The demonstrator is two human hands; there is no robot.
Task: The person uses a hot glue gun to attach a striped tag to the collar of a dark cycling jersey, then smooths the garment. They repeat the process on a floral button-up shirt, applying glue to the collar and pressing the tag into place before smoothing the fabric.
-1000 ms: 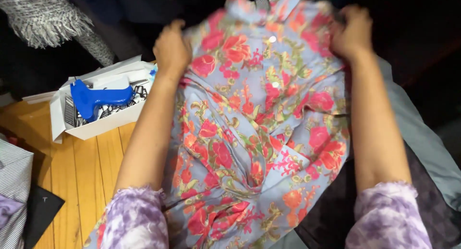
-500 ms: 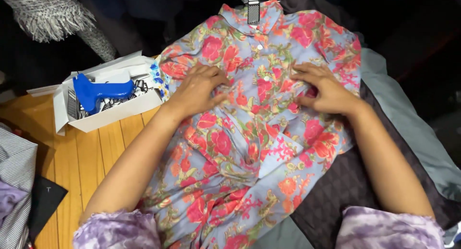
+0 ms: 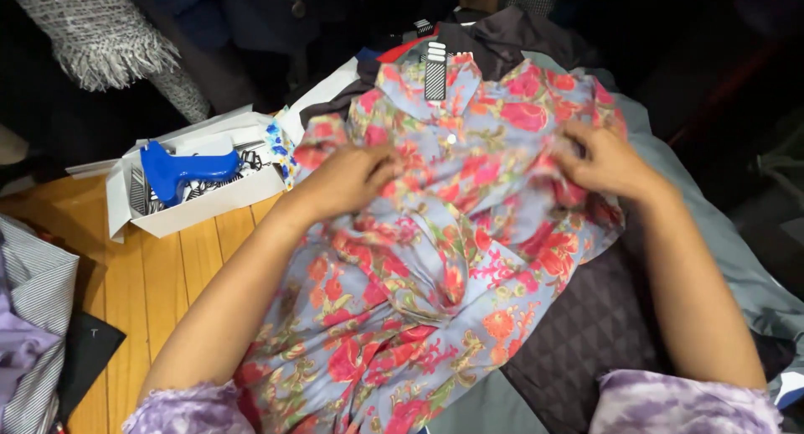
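The floral shirt [image 3: 444, 258] lies face-up on a pile of dark clothes. The left hand [image 3: 352, 181] rests loosely curled on its chest; the right hand [image 3: 607, 162] pinches the sleeve edge. Risk: bunched fabric at the middle may crease if pressed flat unevenly.

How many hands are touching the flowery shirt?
2. The left hand presses on the flowery shirt near its chest, left of the buttons. The right hand grips the cloth at the shirt's right edge. No other hands show.
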